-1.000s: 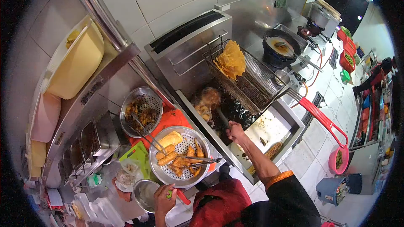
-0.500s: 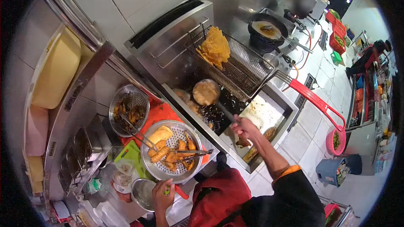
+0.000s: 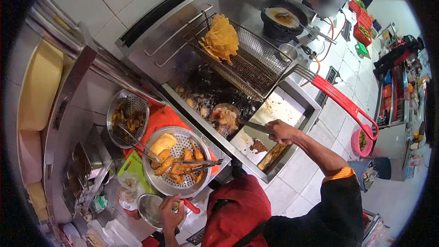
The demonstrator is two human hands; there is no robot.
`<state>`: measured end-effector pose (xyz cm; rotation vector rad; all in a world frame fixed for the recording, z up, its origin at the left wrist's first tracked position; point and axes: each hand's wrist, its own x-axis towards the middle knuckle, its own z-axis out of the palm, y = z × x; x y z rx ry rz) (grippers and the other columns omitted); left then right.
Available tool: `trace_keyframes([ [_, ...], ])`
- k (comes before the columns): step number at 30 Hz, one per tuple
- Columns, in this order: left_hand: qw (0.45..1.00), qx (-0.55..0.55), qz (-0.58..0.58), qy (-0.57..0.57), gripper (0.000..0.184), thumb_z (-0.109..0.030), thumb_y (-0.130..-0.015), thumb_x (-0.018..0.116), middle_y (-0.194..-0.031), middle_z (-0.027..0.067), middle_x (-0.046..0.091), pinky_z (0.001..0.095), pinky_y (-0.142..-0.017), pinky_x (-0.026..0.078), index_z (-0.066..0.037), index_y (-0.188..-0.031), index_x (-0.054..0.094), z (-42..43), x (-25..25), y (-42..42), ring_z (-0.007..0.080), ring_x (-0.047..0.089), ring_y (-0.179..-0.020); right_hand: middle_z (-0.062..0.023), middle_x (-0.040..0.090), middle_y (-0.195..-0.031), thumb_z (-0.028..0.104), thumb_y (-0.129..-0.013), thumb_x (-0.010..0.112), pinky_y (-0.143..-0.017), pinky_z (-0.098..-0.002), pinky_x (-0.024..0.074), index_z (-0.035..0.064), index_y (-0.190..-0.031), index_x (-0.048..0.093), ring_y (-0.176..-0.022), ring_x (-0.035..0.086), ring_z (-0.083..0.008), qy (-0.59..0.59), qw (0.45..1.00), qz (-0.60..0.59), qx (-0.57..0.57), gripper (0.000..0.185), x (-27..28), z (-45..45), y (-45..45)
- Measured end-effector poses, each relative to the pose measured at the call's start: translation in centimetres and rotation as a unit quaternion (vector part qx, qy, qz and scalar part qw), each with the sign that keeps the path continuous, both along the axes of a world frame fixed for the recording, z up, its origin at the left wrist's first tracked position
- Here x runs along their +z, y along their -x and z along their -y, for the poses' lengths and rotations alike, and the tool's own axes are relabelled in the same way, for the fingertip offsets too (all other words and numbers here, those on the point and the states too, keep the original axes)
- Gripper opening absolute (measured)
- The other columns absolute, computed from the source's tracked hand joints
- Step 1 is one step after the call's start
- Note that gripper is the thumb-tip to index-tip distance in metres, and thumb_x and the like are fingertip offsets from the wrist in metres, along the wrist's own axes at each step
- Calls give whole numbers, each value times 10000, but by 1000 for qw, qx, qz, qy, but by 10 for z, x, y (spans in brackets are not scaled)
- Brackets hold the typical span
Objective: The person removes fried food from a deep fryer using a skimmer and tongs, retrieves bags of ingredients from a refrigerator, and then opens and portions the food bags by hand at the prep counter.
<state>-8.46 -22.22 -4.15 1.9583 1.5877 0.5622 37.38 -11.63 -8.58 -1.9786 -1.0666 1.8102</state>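
My right hand [image 3: 280, 132] is closed around the handle of a ladle [image 3: 254, 126]. Its round bowl sits at the surface of the dark oil in the fryer [image 3: 201, 80], filled with pale, battered-looking food [image 3: 226, 118]. Bubbling pieces [image 3: 192, 103] float beside it. Down at the lower left, my left hand [image 3: 171, 212] curls round a red-and-green handle [image 3: 190, 206], next to a metal bowl [image 3: 150, 210]; whether handle and bowl are joined I cannot tell. Just above lies a perforated metal colander [image 3: 154, 176] with fried pieces [image 3: 185, 162] and metal tongs [image 3: 201, 163].
A wire fry basket [image 3: 260, 59] with yellow crisp sheets [image 3: 220, 39] rests over the fryer, its red handle [image 3: 340, 98] jutting right. A second colander [image 3: 127, 119] stands left. A wok [image 3: 283, 18] sits behind. Another person [image 3: 398, 57] is at far right.
The ladle has moved down toward me and sits lower in the oil, with bubbling around it. My right hand shifted slightly right. My left hand stays by the bowl, and the whole view has shifted.
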Motion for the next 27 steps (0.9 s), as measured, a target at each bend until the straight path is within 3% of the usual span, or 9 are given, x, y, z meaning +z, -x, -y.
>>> trace_keyframes([
  [1,1000,0,-13,-4,236,-55,-714,629,-731,79,596,318,-577,442,-24,-947,608,0,1,0,203,524,-593,4,489,-589,341,-924,417,-290,-192,273,68,-864,518,-377,390,-34,30,1000,-4,6,297,3,0,2],
  [5,1000,5,-5,10,240,-54,-712,628,-724,84,590,315,-584,439,-21,-948,607,3,3,3,201,523,-597,24,451,-603,335,-939,392,-302,-177,242,105,-833,451,-383,339,-15,187,972,-134,-37,260,-14,1,-9],
  [7,1000,13,-2,15,247,-52,-707,629,-710,84,582,312,-570,434,-18,-950,606,4,0,5,197,518,-583,41,399,-609,319,-957,355,-310,-170,209,122,-845,393,-389,280,-9,210,898,-327,-208,229,-31,15,-9],
  [11,1000,24,-17,7,244,-40,-703,624,-699,82,575,301,-555,431,-15,-946,609,5,6,0,184,515,-571,35,379,-608,293,-966,327,-320,-165,193,126,-893,370,-398,261,-19,245,810,-419,-329,188,-29,23,5],
  [16,999,38,4,7,238,-11,-694,616,-689,70,571,278,-538,427,-19,-932,616,4,11,-4,161,507,-556,0,404,-610,244,-958,341,-316,-177,194,113,-902,395,-394,286,-56,105,868,-351,-335,152,-39,8,35],
  [19,1000,21,3,-2,243,-5,-686,622,-689,69,571,280,-541,429,-17,-929,613,4,16,-5,165,502,-552,-18,441,-584,272,-954,370,-336,-228,269,84,-922,487,-385,346,-99,-58,955,-110,-268,223,-62,-12,51],
  [23,999,19,23,-15,258,3,-676,626,-692,71,573,283,-545,428,-17,-933,612,10,15,1,169,501,-558,-2,445,-575,301,-945,410,-349,-248,297,70,-948,505,-410,393,-105,-252,946,-14,-203,251,-91,-18,73],
  [24,999,23,22,-23,269,6,-671,628,-693,71,574,283,-548,427,-17,-938,611,12,14,2,172,500,-559,-2,445,-575,301,-945,410,-349,-248,297,70,-948,505,-410,393,-105,-253,946,-14,-204,251,-103,-13,72],
  [27,999,31,17,-26,281,10,-664,632,-689,71,573,281,-552,426,-18,-943,612,13,15,1,173,500,-560,-43,471,-642,257,-957,378,-335,-237,244,76,-1028,477,-416,368,-84,-17,974,-115,-193,219,-52,-10,89],
])
